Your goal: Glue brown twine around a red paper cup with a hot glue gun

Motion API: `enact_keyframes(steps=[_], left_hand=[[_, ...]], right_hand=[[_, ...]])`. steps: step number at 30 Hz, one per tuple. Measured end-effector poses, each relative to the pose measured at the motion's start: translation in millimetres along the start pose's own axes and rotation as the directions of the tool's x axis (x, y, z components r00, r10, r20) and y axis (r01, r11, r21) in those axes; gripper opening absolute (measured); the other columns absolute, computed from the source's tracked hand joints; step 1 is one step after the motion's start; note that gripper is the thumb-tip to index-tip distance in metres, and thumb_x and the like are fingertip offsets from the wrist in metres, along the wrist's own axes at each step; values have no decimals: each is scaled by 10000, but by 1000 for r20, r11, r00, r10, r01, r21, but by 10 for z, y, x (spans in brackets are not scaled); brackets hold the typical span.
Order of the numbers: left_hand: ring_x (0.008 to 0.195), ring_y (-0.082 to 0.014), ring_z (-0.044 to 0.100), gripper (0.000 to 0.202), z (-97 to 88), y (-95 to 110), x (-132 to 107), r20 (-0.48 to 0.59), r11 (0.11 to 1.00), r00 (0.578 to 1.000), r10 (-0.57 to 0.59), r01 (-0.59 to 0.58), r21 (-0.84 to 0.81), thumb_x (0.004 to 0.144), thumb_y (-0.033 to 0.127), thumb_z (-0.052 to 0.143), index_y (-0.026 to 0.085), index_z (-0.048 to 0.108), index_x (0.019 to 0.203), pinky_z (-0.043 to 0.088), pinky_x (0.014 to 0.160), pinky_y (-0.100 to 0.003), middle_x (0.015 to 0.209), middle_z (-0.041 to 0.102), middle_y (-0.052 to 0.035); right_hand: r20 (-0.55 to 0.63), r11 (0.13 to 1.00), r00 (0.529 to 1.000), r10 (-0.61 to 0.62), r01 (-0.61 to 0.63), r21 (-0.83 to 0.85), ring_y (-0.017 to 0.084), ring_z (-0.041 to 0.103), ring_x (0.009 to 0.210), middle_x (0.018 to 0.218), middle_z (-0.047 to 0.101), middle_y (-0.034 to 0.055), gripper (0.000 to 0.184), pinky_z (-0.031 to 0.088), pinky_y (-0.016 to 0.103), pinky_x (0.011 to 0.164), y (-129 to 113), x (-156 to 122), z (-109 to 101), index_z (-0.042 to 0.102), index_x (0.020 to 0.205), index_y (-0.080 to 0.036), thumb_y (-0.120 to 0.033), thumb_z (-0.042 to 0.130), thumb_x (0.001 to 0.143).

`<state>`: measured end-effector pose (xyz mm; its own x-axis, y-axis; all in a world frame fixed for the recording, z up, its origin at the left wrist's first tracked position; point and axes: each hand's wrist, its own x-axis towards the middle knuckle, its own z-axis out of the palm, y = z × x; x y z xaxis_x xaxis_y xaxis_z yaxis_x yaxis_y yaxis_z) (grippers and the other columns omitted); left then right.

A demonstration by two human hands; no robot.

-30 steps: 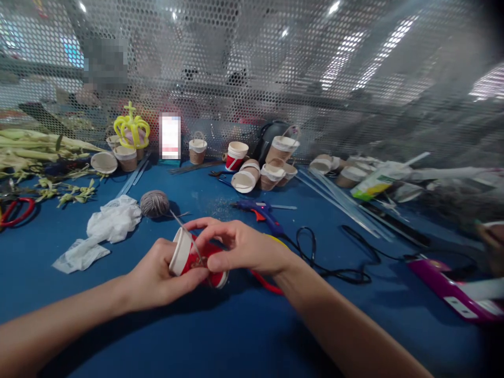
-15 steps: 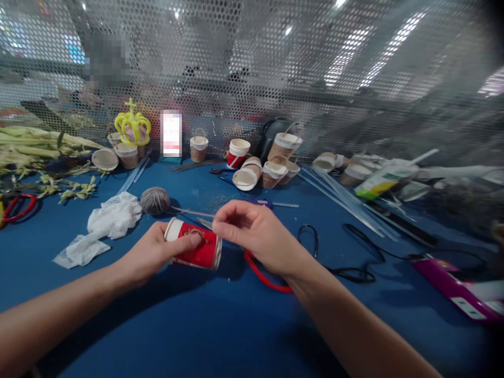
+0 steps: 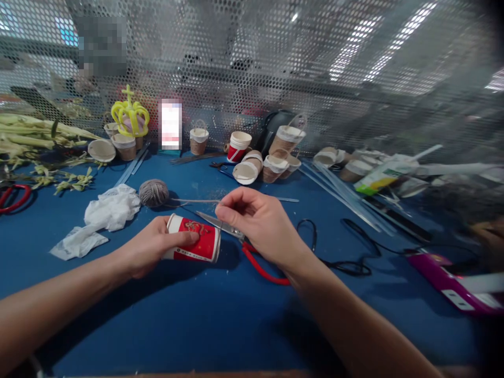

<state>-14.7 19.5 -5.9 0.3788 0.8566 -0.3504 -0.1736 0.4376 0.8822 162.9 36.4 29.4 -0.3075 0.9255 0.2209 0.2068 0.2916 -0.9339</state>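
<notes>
Left hand [image 3: 146, 253] fingers clamp the red cup [image 3: 196, 247], right hand [image 3: 262, 226] fingers pinch the twine [image 3: 197, 200]; scissors [image 3: 213, 222] just beneath, yarn ball [image 3: 154, 192] beyond

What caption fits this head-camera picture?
Left hand holds a red paper cup sideways; right hand pinches twine leading from the ball.

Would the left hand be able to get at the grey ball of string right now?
Probably not without letting go: the left hand is wrapped round the red cup. The ball of string lies just beyond it on the blue table, with nothing between.
</notes>
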Motion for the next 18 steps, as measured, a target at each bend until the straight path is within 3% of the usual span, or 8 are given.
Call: enact_keyframes(steps=[8,18], left_hand=[[421,-63,492,171,24,-8,-9,-13,1000,1000,5,-5,14,564,229,736,138,596,601,357,440,-159,469,585,50],[443,-60,504,145,-4,-26,-18,11,1000,1000,23,-23,20,622,238,714,134,618,652,361,445,-148,528,629,34]], right_hand=[[-26,1000,1000,10,-11,-24,63,471,564,622,532,-47,117,403,196,557,32,25,7,554,671,-156,-228,642,699],[-36,998,998,55,-56,-36,54,468,538,602,530,-48,117,405,193,537,101,64,-1,550,666,-145,-219,630,706]])
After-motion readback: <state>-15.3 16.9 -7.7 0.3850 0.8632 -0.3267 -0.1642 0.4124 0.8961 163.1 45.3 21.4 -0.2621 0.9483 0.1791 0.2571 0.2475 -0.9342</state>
